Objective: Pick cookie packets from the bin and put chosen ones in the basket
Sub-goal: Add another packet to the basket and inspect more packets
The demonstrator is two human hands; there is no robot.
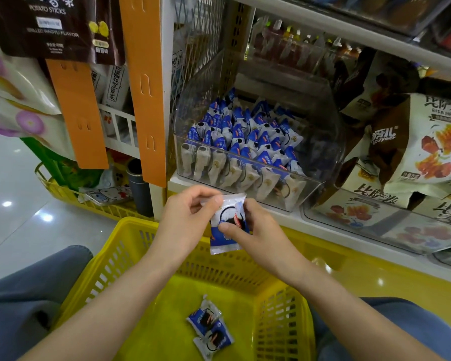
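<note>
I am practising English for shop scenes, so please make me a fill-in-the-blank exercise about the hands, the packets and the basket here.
1. The left hand and the right hand together hold ___ cookie packet.
2. ___ more packets lie inside the basket.
3. The basket's colour is ___.
Missing words: one; two; yellow.

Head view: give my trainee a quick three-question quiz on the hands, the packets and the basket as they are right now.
1. True or false: the yellow basket holds no packets yet.
2. Which hand holds the cookie packet? A) left hand only B) right hand only C) both
3. Fill in: the stock in the clear bin is wrapped in white and ____.
Key: 1 false, two packets lie in it; 2 C; 3 blue.
</note>
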